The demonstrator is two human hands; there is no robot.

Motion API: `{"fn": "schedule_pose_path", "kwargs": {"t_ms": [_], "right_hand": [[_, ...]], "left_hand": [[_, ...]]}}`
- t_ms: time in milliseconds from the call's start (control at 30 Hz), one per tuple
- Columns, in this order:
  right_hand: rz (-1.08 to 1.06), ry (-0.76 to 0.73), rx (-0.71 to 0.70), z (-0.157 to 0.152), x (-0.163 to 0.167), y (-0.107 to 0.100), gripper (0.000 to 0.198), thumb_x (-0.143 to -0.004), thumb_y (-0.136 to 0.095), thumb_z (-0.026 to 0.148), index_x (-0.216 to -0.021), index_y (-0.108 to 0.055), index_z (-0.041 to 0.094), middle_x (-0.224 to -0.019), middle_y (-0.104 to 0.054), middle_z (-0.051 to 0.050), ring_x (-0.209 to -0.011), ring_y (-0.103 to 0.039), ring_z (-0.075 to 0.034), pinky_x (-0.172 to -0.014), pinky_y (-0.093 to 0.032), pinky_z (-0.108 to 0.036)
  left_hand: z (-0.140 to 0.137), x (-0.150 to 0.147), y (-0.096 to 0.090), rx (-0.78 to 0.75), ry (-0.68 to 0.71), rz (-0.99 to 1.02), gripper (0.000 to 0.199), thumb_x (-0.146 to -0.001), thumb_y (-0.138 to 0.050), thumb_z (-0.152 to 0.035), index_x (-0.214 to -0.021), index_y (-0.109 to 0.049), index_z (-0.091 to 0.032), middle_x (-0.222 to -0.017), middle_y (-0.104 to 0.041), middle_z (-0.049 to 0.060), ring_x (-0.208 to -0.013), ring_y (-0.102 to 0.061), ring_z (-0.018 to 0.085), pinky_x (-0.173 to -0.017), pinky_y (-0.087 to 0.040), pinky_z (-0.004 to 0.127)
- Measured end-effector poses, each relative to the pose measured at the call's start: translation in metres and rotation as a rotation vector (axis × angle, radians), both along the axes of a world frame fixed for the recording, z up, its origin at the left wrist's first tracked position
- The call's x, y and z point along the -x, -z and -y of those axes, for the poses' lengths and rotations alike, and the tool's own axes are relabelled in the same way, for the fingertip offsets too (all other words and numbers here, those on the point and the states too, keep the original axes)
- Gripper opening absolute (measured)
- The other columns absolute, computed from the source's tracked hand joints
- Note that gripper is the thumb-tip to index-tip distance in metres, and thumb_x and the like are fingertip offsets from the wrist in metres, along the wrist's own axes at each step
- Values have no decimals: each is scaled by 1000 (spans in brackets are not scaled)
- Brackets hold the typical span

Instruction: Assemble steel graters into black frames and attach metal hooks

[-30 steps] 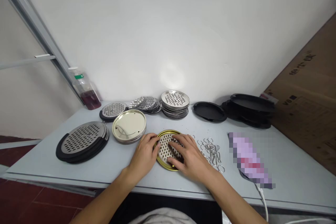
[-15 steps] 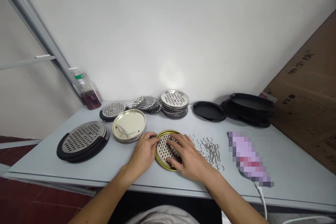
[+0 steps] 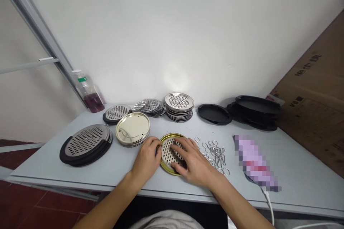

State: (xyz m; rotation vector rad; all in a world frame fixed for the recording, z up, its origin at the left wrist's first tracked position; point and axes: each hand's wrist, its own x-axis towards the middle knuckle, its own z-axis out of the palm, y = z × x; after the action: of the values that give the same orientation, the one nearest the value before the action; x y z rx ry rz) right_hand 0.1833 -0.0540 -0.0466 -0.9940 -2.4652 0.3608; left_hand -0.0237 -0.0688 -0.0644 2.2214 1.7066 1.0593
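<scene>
A round perforated grater plate (image 3: 169, 153) sits inside a shallow gold-rimmed metal lid (image 3: 166, 167) near the front of the table. My left hand (image 3: 147, 155) is at the lid's left edge, its fingers curled and closed on the rim, with the fingertips partly hidden. Over the right part of the grater plate lies my right hand (image 3: 192, 159), fingers spread and thumb apart, the tips touching the plate. Just beyond the right hand is a loose pile of metal rings and hooks (image 3: 215, 152).
At left are gold lids (image 3: 133, 128) and black-edged graters (image 3: 86, 141). Behind stand stacked grater plates (image 3: 179, 102), loose discs (image 3: 152, 105) and black trays (image 3: 215, 113). A bottle (image 3: 92, 98) is far left; a blurred purple item (image 3: 254, 161) and carton (image 3: 317, 89) are right.
My left hand has shifted slightly, its fingers curling more closely at the lid's left rim. The right hand stays nearly in place on the grater plate.
</scene>
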Motion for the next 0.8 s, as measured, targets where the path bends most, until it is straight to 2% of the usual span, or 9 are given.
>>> {"fn": "schedule_pose_path", "kwargs": {"t_ms": [167, 367, 533, 633, 800], "right_hand": [[-4, -7, 0, 0, 0, -1, 49, -85, -62, 36, -132, -55, 21, -137, -52, -12, -129, -42, -29, -111, -30, -53], [19, -11, 8, -1, 0, 1, 50, -86, -60, 38, -133, -54, 22, -138, -53, -13, -132, -41, -31, -112, -25, -58], [22, -7, 24, 0, 0, 1, 50, -86, -61, 38, -133, -53, 22, -139, -52, -12, -132, -42, -30, -113, -24, -57], [27, -7, 26, 0, -1, 1, 50, -86, -61, 38, -133, -53, 22, -139, -52, -12, -132, -42, -29, -114, -23, -57], [26, -12, 0, 0, -1, 1, 48, -85, -62, 37, -130, -55, 22, -138, -53, -13, -131, -42, -30, -112, -26, -58]], "left_hand": [[2, 0, 3, -51, -13, -80, 22, -86, -50, -7, -96, -66, -18, -102, -61, 8, -98, -60, 23, -92, -51, 42], [4, 0, 0, -51, -5, -152, 25, -85, -51, -6, -97, -68, -19, -101, -61, 8, -97, -58, 24, -90, -52, 44], [5, 1, -5, -67, 68, -173, 25, -84, -50, -4, -96, -68, -17, -104, -64, 8, -100, -56, 24, -92, -51, 44], [5, 2, -7, -50, 120, -179, 25, -83, -50, -3, -95, -67, -18, -100, -67, 7, -99, -55, 24, -91, -51, 43], [4, 2, -9, -52, 123, -214, 27, -81, -51, -3, -95, -68, -19, -99, -67, 7, -99, -55, 26, -90, -51, 47]]}}
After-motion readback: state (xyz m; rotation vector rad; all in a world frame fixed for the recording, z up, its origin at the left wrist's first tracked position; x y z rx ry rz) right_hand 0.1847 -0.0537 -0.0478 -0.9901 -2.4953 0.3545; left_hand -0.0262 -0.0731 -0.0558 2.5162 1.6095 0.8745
